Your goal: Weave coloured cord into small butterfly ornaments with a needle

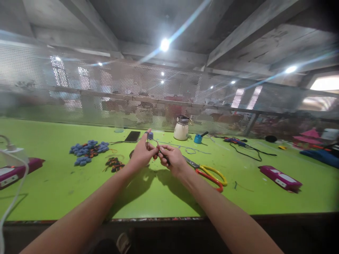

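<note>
My left hand (143,153) is closed in a pinch on a small reddish-brown yarn piece (158,148), with dark yarn (147,133) looped over its raised index finger. Close beside it, my right hand (173,158) is wrapped round a dark-handled tool (167,161), whose tip is hidden at the yarn piece. To the left of my hands lie several dark-and-orange yarn pieces (114,164) and a cluster of blue crocheted flowers (88,150). Scissors (205,171) with one yellow and one red handle rest near my right wrist.
On the green table (87,190) are a phone (132,136), a white jug (181,128), a blue pot (197,138), a blue cord (192,150) and a glue gun (235,141) with its cable. Purple power strips (280,179) lie at both sides. A perforated screen (148,95) stands behind.
</note>
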Demonstrator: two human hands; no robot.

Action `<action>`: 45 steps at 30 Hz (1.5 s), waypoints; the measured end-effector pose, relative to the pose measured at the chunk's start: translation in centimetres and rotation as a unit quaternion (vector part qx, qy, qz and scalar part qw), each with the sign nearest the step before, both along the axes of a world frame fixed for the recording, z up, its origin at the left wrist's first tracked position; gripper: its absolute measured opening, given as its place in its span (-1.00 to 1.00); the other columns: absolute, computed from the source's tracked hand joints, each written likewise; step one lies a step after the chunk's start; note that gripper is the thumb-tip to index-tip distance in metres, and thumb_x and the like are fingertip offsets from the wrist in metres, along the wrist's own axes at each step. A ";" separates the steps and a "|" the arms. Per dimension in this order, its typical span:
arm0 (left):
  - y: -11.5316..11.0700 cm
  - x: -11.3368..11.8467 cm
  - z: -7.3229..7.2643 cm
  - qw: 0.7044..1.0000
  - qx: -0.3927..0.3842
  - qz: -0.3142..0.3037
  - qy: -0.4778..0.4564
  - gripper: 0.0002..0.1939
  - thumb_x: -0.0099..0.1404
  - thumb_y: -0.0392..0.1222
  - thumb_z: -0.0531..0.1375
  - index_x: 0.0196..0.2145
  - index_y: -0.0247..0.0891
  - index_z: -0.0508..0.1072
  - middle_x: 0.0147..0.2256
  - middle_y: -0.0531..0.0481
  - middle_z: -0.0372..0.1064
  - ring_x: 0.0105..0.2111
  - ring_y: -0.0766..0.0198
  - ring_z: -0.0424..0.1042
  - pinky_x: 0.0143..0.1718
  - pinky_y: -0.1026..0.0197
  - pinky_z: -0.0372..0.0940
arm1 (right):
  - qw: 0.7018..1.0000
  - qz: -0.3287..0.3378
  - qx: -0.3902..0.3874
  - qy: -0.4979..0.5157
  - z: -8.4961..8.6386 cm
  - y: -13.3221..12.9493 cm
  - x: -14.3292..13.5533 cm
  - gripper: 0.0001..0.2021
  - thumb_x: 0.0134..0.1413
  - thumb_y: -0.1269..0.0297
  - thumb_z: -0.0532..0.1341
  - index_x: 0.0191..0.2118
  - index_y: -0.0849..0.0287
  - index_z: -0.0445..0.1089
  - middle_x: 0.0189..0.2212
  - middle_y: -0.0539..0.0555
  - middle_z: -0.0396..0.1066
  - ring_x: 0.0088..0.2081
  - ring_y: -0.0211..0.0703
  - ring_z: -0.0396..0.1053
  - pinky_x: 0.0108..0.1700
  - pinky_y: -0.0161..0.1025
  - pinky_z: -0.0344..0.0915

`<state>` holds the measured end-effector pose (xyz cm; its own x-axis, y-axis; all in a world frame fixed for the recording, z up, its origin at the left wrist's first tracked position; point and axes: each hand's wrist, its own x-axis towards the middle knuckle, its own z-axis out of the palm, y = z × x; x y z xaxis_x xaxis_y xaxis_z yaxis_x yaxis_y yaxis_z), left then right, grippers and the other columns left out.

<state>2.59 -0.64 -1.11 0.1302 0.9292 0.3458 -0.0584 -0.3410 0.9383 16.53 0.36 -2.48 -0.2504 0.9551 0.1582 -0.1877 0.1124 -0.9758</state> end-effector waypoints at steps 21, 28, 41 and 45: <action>-0.9 -2.9 2.4 0.989 -0.061 -0.103 -0.088 0.08 0.02 -0.50 0.36 0.34 -0.29 -0.18 -0.52 0.02 0.45 -0.56 0.32 0.42 -0.52 0.35 0.27 | 0.931 -0.022 0.298 -0.208 2.3 0.3 3.8 -0.76 0.03 0.22 0.24 -0.25 0.27 0.53 -0.64 -0.05 0.31 -0.65 -0.39 0.06 -0.58 -0.34 0.01; -0.8 -3.0 2.4 0.993 -0.030 -0.090 -0.064 0.08 0.00 -0.42 0.39 0.33 -0.32 -0.14 -0.51 0.00 0.45 -0.50 0.28 0.45 -0.49 0.33 0.26 | 0.906 -0.039 0.340 -0.250 2.9 0.4 4.6 -0.81 0.05 0.25 0.25 -0.33 0.25 0.56 -0.64 0.01 0.34 -0.59 -0.31 0.16 -0.50 -0.30 0.08; -0.7 -3.0 2.4 0.992 -0.035 -0.092 -0.074 0.09 0.00 -0.46 0.38 0.33 -0.32 -0.17 -0.51 0.02 0.44 -0.47 0.27 0.46 -0.44 0.30 0.29 | 0.907 -0.009 0.334 -0.256 3.1 0.1 4.7 -0.78 0.09 0.20 0.23 -0.36 0.25 0.54 -0.63 0.00 0.34 -0.59 -0.32 0.17 -0.50 -0.30 0.11; -0.7 -3.1 2.3 0.992 -0.027 -0.101 -0.075 0.12 0.01 -0.43 0.39 0.34 -0.30 -0.22 -0.49 0.00 0.46 -0.45 0.24 0.47 -0.43 0.28 0.30 | 0.907 -0.010 0.333 -0.257 3.2 0.1 4.7 -0.78 0.09 0.21 0.23 -0.36 0.25 0.54 -0.63 0.01 0.34 -0.59 -0.33 0.16 -0.51 -0.31 0.08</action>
